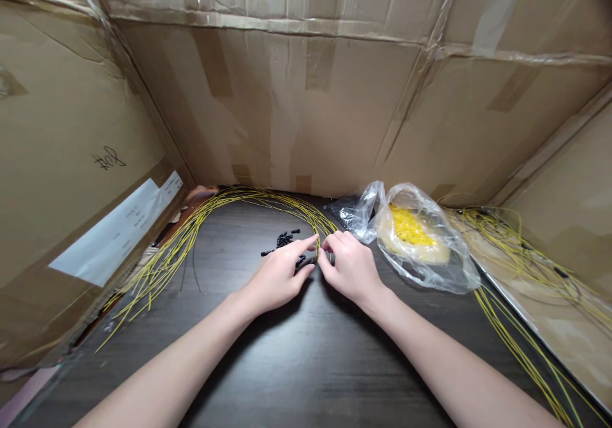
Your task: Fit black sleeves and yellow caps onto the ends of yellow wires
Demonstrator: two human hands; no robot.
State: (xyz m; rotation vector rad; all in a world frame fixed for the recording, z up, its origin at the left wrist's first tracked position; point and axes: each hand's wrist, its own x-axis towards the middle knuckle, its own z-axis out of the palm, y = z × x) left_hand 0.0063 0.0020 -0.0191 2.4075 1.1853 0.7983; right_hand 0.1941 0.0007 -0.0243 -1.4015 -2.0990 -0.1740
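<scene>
A bundle of yellow and black wires (pixel 201 210) arcs over the dark table from the left to between my hands. My left hand (pixel 282 272) has its thumb and fingers around the near end of the bundle. Close against it, my right hand (pixel 348 264) pinches at the same end; the fingers hide what exactly is between the tips. Several small black connectors (pixel 285 239) lie just beyond my left hand, some partly covered by it.
A clear bag of yellow parts (pixel 412 227) lies right of my hands, beside a bag of black parts (pixel 351 214). More yellow wires (pixel 530 256) rest on cardboard at the right. Cardboard walls (pixel 287 109) surround the dark table (pixel 282 377).
</scene>
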